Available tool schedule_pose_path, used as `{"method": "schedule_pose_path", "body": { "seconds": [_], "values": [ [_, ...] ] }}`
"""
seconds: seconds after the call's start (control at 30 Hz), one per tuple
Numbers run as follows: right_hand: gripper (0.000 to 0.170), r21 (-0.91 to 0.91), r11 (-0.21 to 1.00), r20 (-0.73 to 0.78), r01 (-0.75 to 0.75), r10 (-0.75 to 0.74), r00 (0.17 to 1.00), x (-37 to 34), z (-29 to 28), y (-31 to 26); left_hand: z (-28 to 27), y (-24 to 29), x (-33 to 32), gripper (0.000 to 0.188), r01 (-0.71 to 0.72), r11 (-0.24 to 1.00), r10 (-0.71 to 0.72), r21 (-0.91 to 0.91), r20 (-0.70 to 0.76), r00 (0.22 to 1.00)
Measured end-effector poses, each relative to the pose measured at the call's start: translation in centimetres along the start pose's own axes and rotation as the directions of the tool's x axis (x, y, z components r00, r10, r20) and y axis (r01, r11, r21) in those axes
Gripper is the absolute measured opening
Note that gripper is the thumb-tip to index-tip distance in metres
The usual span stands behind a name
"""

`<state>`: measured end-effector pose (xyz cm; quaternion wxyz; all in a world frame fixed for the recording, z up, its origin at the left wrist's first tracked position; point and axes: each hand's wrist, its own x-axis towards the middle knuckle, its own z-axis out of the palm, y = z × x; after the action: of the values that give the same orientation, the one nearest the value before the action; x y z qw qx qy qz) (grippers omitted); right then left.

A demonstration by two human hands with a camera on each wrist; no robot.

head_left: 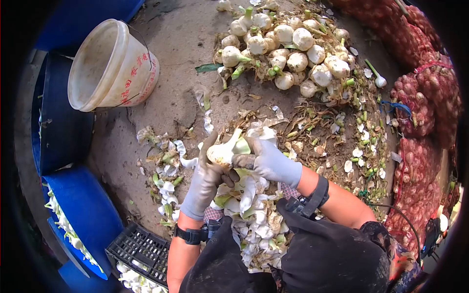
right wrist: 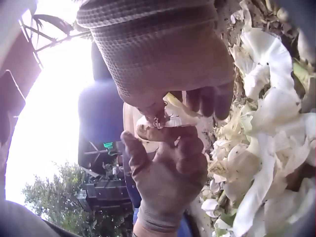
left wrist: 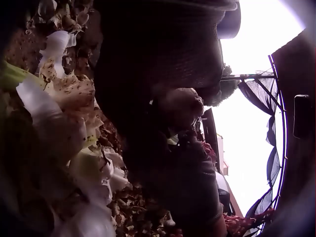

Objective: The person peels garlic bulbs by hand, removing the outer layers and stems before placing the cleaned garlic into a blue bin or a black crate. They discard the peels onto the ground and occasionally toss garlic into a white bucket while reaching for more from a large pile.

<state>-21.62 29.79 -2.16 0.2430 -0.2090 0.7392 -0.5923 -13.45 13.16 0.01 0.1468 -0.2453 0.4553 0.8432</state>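
Observation:
A white garlic bulb (head_left: 221,154) with a short stem lies in the gloved left hand (head_left: 202,183), whose fingers curl under and around it. The gloved right hand (head_left: 274,162) pinches a pale green-white husk layer (head_left: 241,147) at the bulb's side, thumb against the bulb. In the right wrist view the left hand (right wrist: 170,180) cups the bulb from below, and the right hand (right wrist: 168,64) covers its upper part. The left wrist view is dark; part of the bulb (left wrist: 181,106) shows between the hands.
Peeled husks (head_left: 256,229) pile on the lap. Beyond the hands lies a heap of garlic bulbs (head_left: 298,53). A white bucket (head_left: 139,73) stands at upper left, blue containers (head_left: 90,200) and a black crate (head_left: 141,249) at left, red net sacks (head_left: 415,171) at right.

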Motion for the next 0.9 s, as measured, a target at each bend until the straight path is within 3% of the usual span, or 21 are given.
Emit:
{"method": "schedule_pose_path", "body": {
  "seconds": [0.07,0.1,0.13,0.17,0.2,0.23,0.27,0.3,0.37,0.4,0.43,0.47,0.5,0.53,0.57,0.6,0.67,0.73,0.8,0.87,0.9],
  "values": [
    [0.026,0.275,0.837,0.362,-0.474,0.367,0.857,1.1,-0.7,-0.9,-1.2,-0.9,-0.1,0.089,-0.031,0.991,0.025,0.129,0.044,0.999],
    [0.024,0.058,0.946,0.278,-0.32,0.292,0.915,1.4,-0.8,-0.8,-1.9,-1.7,0.2,0.081,-0.168,0.93,0.17,0.326,0.023,0.985],
    [0.024,0.062,0.946,0.281,-0.319,0.29,0.915,1.4,-0.6,-0.8,-2.4,-2.0,0.2,0.074,-0.283,0.812,0.311,0.511,0.033,0.95],
    [0.023,0.095,0.888,0.32,-0.451,0.401,0.858,1.4,-0.5,-1.0,-2.5,-2.0,0.1,0.074,-0.283,0.81,0.313,0.513,0.03,0.949],
    [0.022,0.117,0.814,0.362,-0.57,0.499,0.787,1.5,-0.4,-1.2,-2.6,-1.8,0.3,0.064,-0.237,0.842,0.324,0.485,-0.103,0.94],
    [0.023,0.391,0.741,0.447,-0.546,0.366,0.816,0.6,-0.1,-0.9,-2.6,-1.7,0.4,0.054,-0.196,0.873,0.325,0.447,-0.231,0.917],
    [0.025,0.336,0.74,0.49,-0.582,0.39,0.779,0.2,0.4,-0.9,-2.6,-1.7,0.4,0.047,-0.157,0.903,0.312,0.4,-0.358,0.88],
    [0.027,0.334,0.799,0.449,-0.501,0.332,0.829,-0.3,1.0,-0.3,-2.6,-1.4,0.4,0.047,-0.164,0.903,0.317,0.396,-0.359,0.878],
    [0.028,0.32,0.852,0.409,-0.414,0.27,0.872,-0.4,1.3,0.1,-2.1,-0.3,-0.1,0.04,-0.221,0.719,0.397,0.659,-0.127,0.909],
    [0.03,0.13,0.953,0.357,-0.274,0.213,0.909,-0.4,1.3,0.1,-1.8,0.3,-0.5,0.037,-0.256,0.593,0.399,0.763,-0.002,0.917],
    [0.032,-0.071,0.99,0.317,-0.125,0.141,0.938,-0.5,1.4,0.1,-1.3,1.0,-0.3,0.035,-0.339,0.226,0.49,0.913,0.195,0.85],
    [0.032,-0.064,0.99,0.316,-0.126,0.14,0.938,-0.2,1.2,-0.4,-1.7,0.8,-0.4,0.035,-0.336,0.222,0.486,0.915,0.195,0.852],
    [0.032,-0.186,0.97,0.344,-0.154,0.211,0.915,0.2,0.7,-1.3,-2.3,0.3,-0.3,0.033,-0.24,0.638,0.362,0.731,-0.01,0.932],
    [0.032,-0.309,0.934,0.362,-0.177,0.288,0.887,0.5,0.2,-1.7,-2.7,-0.1,-0.3,0.032,-0.085,0.918,0.151,0.387,-0.144,0.978],
    [0.028,-0.475,0.877,0.235,-0.069,0.202,0.951,0.7,0.2,-0.9,-1.8,0.6,-0.7,0.027,-0.027,0.994,0.053,0.102,-0.258,0.965],
    [0.025,-0.599,0.795,0.195,-0.093,0.258,0.946,0.8,-0.1,-0.5,-2.3,-0.1,-0.8,0.026,-0.085,0.994,0.066,-0.068,-0.237,0.969],
    [0.023,-0.764,0.645,0.306,-0.025,0.397,0.866,0.5,-0.4,-0.5,-3.0,-0.2,-0.7,0.031,-0.176,0.954,0.154,-0.243,-0.106,0.982],
    [0.026,-0.672,0.741,0.585,0.007,0.525,0.618,-1.1,-0.4,-0.9,-3.4,0.7,-0.9,0.037,-0.301,0.863,0.236,-0.406,-0.204,0.95],
    [0.031,-0.241,0.97,0.898,-0.044,0.24,0.369,-3.4,0.0,-1.7,-5.1,1.1,-0.3,0.043,-0.304,0.855,0.216,-0.42,-0.244,0.945],
    [0.035,0.161,0.984,0.922,-0.079,-0.122,0.367,-4.2,0.3,-2.6,-6.2,0.6,0.2,0.041,-0.31,0.753,0.174,-0.581,-0.278,0.945],
    [0.036,-0.03,0.986,0.914,-0.166,0.094,0.395,-2.6,-0.2,-3.6,-6.2,0.5,0.0,0.041,-0.307,0.757,0.17,-0.577,-0.278,0.945]
  ]
}}
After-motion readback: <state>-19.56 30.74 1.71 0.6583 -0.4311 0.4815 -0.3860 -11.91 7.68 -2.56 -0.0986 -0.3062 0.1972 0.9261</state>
